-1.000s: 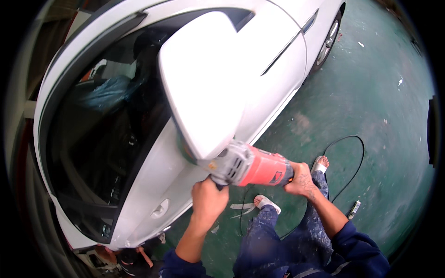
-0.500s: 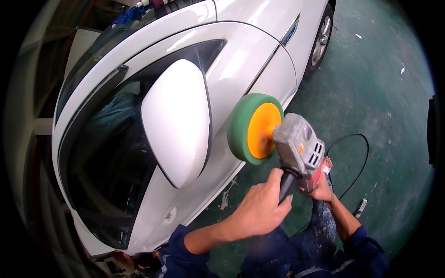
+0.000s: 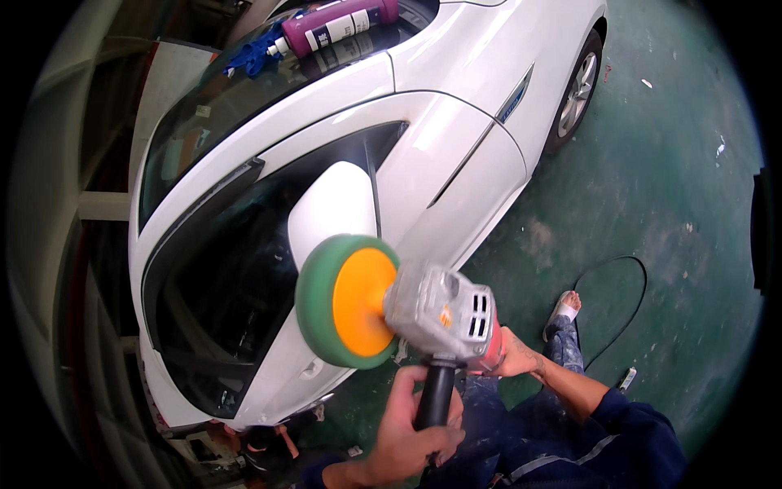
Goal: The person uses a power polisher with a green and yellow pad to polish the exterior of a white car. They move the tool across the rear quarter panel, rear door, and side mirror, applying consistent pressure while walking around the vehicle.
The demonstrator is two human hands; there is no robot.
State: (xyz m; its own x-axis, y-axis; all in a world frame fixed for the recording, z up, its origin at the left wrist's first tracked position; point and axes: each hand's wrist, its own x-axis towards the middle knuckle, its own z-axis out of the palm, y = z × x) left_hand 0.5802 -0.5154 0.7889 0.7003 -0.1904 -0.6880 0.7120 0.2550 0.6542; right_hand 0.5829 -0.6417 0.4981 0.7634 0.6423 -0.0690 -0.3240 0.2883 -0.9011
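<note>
A polishing machine [image 3: 440, 314] with a grey metal head and red body is held in both of my hands. My left hand [image 3: 411, 432] wraps round its black side handle, and my right hand [image 3: 513, 354] grips the red body. Its green foam pad [image 3: 318, 306], with an orange backing, faces the white wing mirror [image 3: 338, 204] of a white car [image 3: 456, 147]. The pad covers the mirror's lower part from view; whether it touches the mirror I cannot tell.
A purple bottle [image 3: 342, 26] lies on the windscreen beside a blue cloth [image 3: 252, 55]. A black cable [image 3: 643, 281] loops over the green floor [image 3: 676, 204] at right, near a power strip [image 3: 627, 379]. Another person's arm [image 3: 287, 440] shows at lower left.
The polishing machine has moved left and down in the view, its pad now overlapping the mirror. The view has shifted, bringing the purple bottle into fuller sight. Both hands keep their hold.
</note>
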